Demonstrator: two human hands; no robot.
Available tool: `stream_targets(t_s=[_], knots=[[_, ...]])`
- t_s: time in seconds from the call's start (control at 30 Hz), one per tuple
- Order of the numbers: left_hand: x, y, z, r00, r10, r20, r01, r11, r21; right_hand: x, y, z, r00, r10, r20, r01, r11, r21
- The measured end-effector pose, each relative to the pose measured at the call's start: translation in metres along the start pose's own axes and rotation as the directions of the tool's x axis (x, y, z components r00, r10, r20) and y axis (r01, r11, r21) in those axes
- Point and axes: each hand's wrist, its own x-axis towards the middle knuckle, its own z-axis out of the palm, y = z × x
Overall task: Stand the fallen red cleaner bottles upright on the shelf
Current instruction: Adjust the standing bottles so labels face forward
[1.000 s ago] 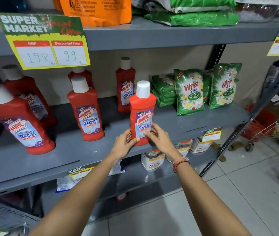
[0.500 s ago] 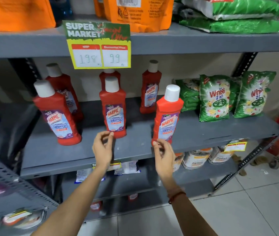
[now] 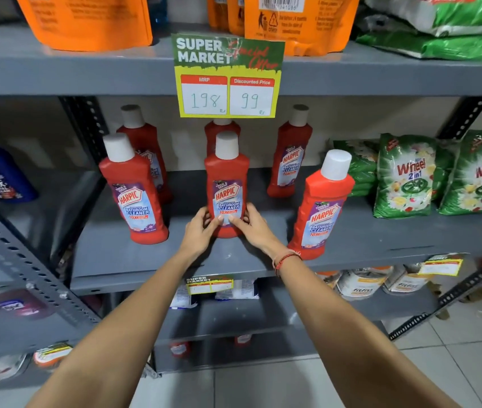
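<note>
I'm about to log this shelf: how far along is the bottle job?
Nearly done. All six red cleaner bottles in view stand upright, among them the front left bottle and front right bottle. In hand: the left hand and right hand grip the middle bottle at its base. No fallen bottle shows.

The grey metal shelf (image 3: 263, 260) in front of me carries six red Harpic bathroom cleaner bottles, all upright with white caps. In front stand the left bottle (image 3: 134, 195), the middle bottle (image 3: 227, 172), which stands between my two hands, and the right bottle (image 3: 322, 207) near the front edge. Behind them stand the back-left bottle (image 3: 145, 142), the back-middle bottle (image 3: 219, 128), mostly hidden, and the back-right bottle (image 3: 289, 154). On the shelf's right end stand green Wheel detergent packets (image 3: 404, 178), with more stacked flat behind.
</note>
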Motion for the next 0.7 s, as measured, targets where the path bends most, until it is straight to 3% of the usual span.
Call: stream_targets(t_s=[0.33,0.7], knots=[[-0.043,-0.002,0.001,0.995,0.088,-0.041,-0.088,0.996,0.006,-0.042,0.008,-0.002,0.994,-0.104,0.036,0.104,0.994,-0.015],[-0.063,-0.006,0.006,0.993,0.096,-0.064,-0.099,0.993,-0.057,-0.067,0.006,0.003,0.995,-0.099,-0.004,0.099,0.995,-0.019]])
